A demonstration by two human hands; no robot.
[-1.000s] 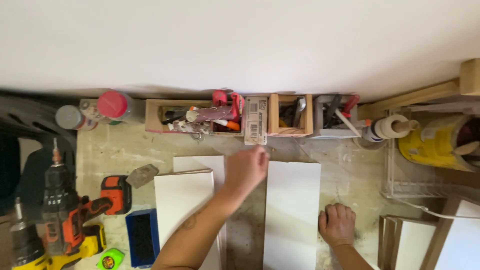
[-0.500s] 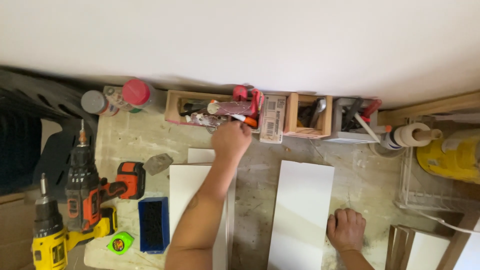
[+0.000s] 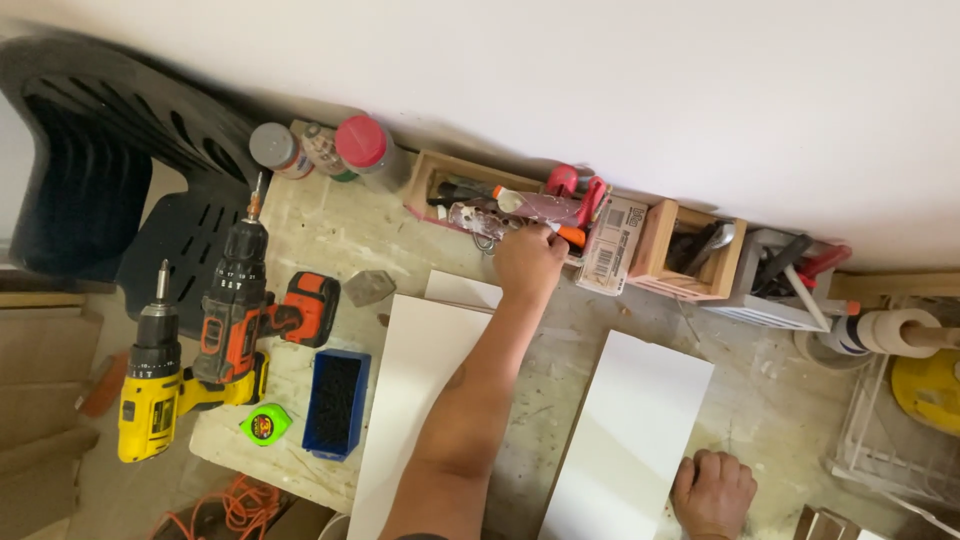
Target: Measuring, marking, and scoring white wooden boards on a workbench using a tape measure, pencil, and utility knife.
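My left hand [image 3: 528, 262] reaches to the far edge of the workbench [image 3: 330, 235]. Its curled fingers are inside an open wooden tool box [image 3: 428, 180] against the wall, right beside an orange-tipped tool [image 3: 570, 237]. Whether the fingers grip anything is hidden. The left forearm crosses a white board [image 3: 415, 380] lying on the bench. My right hand [image 3: 713, 492] rests as a closed fist on the near end of a second white board [image 3: 635, 420], holding nothing.
On the bench's left lie a yellow drill [image 3: 150, 395], an orange-black drill [image 3: 235, 305], a green tape measure [image 3: 263, 425] and a blue bin [image 3: 335, 400]. Spray cans [image 3: 362, 145], another wooden box [image 3: 690, 268] and a grey tool holder [image 3: 775, 300] line the wall. A black chair [image 3: 90, 170] stands left.
My left hand moved from above the boards to the wooden tool box and put its fingers in. The view shifted right and tilted. My right fist stayed on the board.
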